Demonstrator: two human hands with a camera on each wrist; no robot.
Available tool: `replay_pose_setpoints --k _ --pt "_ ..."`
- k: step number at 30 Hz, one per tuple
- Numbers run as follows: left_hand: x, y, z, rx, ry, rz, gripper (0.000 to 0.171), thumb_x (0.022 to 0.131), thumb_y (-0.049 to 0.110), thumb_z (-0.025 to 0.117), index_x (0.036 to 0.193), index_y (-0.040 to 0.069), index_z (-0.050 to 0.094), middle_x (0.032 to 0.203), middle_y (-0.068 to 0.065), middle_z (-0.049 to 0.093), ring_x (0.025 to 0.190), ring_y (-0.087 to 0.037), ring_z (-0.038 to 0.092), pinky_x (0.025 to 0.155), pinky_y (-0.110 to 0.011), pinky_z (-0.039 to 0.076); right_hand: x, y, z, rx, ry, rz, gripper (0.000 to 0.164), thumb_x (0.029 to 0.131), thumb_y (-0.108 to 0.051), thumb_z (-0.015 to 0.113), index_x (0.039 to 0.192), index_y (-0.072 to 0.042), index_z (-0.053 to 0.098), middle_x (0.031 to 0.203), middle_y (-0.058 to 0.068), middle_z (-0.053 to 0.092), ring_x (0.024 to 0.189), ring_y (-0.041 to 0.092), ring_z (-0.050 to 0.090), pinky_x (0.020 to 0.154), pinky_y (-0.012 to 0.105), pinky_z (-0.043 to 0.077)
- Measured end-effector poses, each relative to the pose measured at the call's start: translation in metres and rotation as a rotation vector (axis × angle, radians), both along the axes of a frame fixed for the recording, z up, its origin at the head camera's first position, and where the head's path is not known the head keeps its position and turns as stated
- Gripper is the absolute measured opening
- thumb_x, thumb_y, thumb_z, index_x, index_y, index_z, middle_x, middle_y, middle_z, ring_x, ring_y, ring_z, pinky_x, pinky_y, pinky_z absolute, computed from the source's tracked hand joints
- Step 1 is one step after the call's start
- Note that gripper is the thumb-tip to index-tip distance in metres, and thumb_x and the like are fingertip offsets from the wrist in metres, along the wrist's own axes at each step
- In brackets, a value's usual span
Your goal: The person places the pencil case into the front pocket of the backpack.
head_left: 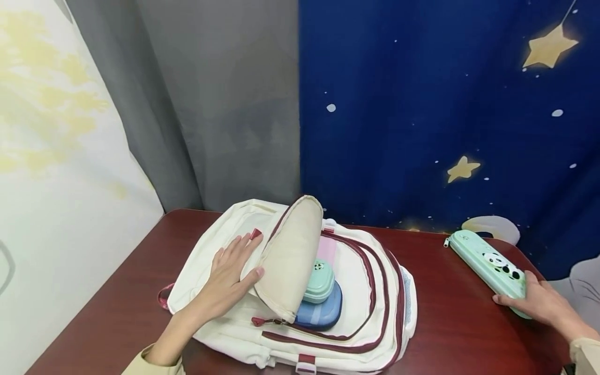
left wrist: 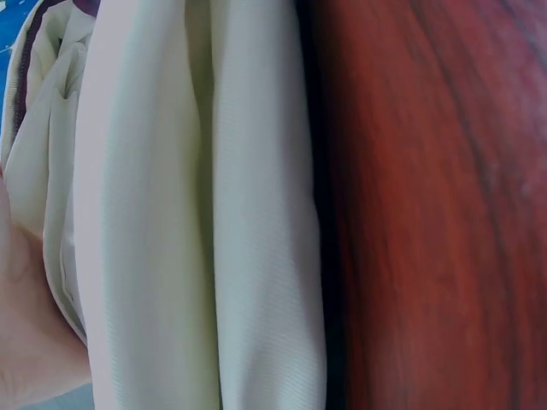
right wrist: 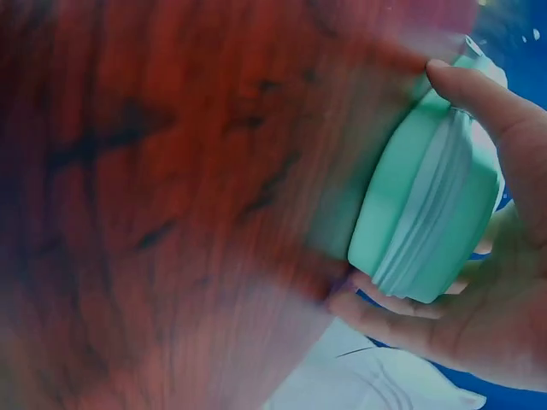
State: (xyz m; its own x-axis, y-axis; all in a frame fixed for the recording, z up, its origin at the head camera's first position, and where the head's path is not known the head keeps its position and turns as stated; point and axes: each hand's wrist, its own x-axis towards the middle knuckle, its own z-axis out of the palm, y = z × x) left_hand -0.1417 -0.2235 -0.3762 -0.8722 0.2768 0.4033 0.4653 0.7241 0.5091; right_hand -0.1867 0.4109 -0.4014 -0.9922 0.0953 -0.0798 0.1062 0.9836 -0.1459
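Note:
A white backpack point(head_left: 220, 323) with dark red zips lies on the table, its front pocket flap point(head_left: 292, 260) folded back. My left hand point(head_left: 229, 278) rests on the bag beside that flap, fingers straight. Inside the pocket sit a small mint case point(head_left: 320, 284), a blue case point(head_left: 323, 310) and something pink point(head_left: 327, 249). At the right, my right hand point(head_left: 539, 299) grips the near end of a mint panda pencil case point(head_left: 489, 265), thumb on one side and fingers on the other. In the right wrist view the pencil case point(right wrist: 427, 205) shows its zipped end within the hand.
The dark red wooden table point(head_left: 450, 323) extends on both sides of the backpack. Behind it hang a grey curtain point(head_left: 234, 104) and a blue star-patterned curtain point(head_left: 398, 130). A white patterned surface point(head_left: 70, 208) stands along the left edge.

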Motion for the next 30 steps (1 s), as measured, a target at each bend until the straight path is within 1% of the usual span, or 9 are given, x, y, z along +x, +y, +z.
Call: replay_pose_setpoints --k 5,8,10,13,17,20,22,27,30 --pt "0.0 0.0 -0.002 -0.018 0.023 0.007 0.061 0.092 0.038 0.051 0.146 0.018 0.031 0.149 -0.014 0.028 0.136 -0.036 0.016 0.101 -0.062 0.005 0.001 0.001 0.0 0.006 0.085 0.013 0.107 0.074 -0.056 0.068 0.117 0.031 0.021 0.096 0.049 0.037 0.083 0.054 0.046 0.068 0.058 0.041" --pt "0.0 0.002 -0.003 -0.027 0.019 0.004 0.061 0.093 0.04 0.05 0.147 0.018 0.03 0.149 -0.014 0.027 0.137 -0.036 0.016 0.101 -0.062 0.005 0.005 -0.002 0.008 -0.001 0.19 0.023 0.107 0.073 -0.053 0.07 0.119 0.031 0.023 0.093 0.048 0.036 0.081 0.053 0.045 0.066 0.059 0.039" --pt "0.0 0.002 -0.003 -0.034 0.019 0.005 0.062 0.093 0.04 0.05 0.147 0.019 0.03 0.149 -0.014 0.026 0.137 -0.036 0.016 0.101 -0.063 0.005 0.008 -0.008 0.017 -0.023 0.296 0.043 0.103 0.072 -0.05 0.074 0.119 0.029 0.027 0.092 0.047 0.038 0.078 0.052 0.046 0.062 0.059 0.038" --pt "-0.001 0.001 -0.003 -0.041 0.027 0.009 0.062 0.093 0.041 0.049 0.147 0.019 0.029 0.149 -0.015 0.027 0.136 -0.037 0.016 0.1 -0.063 0.006 0.011 -0.024 0.036 -0.074 0.436 0.092 0.097 0.068 -0.044 0.078 0.121 0.024 0.033 0.095 0.045 0.042 0.08 0.051 0.046 0.061 0.058 0.035" --pt "-0.002 0.0 -0.003 -0.044 0.041 0.019 0.062 0.092 0.041 0.05 0.146 0.019 0.03 0.149 -0.014 0.028 0.136 -0.037 0.017 0.1 -0.063 0.007 0.014 -0.056 0.06 -0.118 0.496 0.134 0.099 0.066 -0.043 0.081 0.13 0.016 0.033 0.105 0.039 0.042 0.087 0.048 0.043 0.064 0.058 0.033" --pt "-0.002 0.0 -0.002 -0.039 0.042 0.02 0.062 0.092 0.04 0.051 0.146 0.019 0.031 0.149 -0.013 0.028 0.136 -0.036 0.017 0.1 -0.063 0.007 0.017 -0.084 0.07 -0.153 0.523 0.208 0.099 0.064 -0.041 0.083 0.135 0.008 0.036 0.108 0.033 0.045 0.088 0.042 0.044 0.063 0.053 0.033" --pt "-0.001 0.001 -0.003 -0.036 0.039 0.019 0.061 0.092 0.04 0.051 0.146 0.019 0.031 0.149 -0.013 0.028 0.136 -0.036 0.017 0.1 -0.063 0.007 0.019 -0.103 0.072 -0.172 0.551 0.287 0.097 0.06 -0.04 0.085 0.135 0.003 0.04 0.107 0.028 0.049 0.086 0.037 0.046 0.062 0.047 0.033" --pt "0.0 0.001 -0.003 -0.032 0.04 0.02 0.061 0.092 0.04 0.05 0.146 0.019 0.031 0.149 -0.012 0.028 0.137 -0.035 0.016 0.101 -0.063 0.006 0.021 -0.148 0.068 -0.161 0.581 0.489 0.099 0.055 -0.042 0.087 0.135 -0.004 0.044 0.111 0.017 0.052 0.085 0.027 0.05 0.063 0.042 0.038" --pt "0.0 0.001 -0.004 -0.03 0.05 0.021 0.062 0.092 0.04 0.05 0.146 0.019 0.031 0.149 -0.013 0.028 0.137 -0.036 0.017 0.101 -0.063 0.006 0.021 -0.17 0.062 -0.147 0.57 0.572 0.098 0.056 -0.046 0.086 0.136 -0.007 0.044 0.113 0.009 0.053 0.086 0.019 0.05 0.065 0.04 0.042"
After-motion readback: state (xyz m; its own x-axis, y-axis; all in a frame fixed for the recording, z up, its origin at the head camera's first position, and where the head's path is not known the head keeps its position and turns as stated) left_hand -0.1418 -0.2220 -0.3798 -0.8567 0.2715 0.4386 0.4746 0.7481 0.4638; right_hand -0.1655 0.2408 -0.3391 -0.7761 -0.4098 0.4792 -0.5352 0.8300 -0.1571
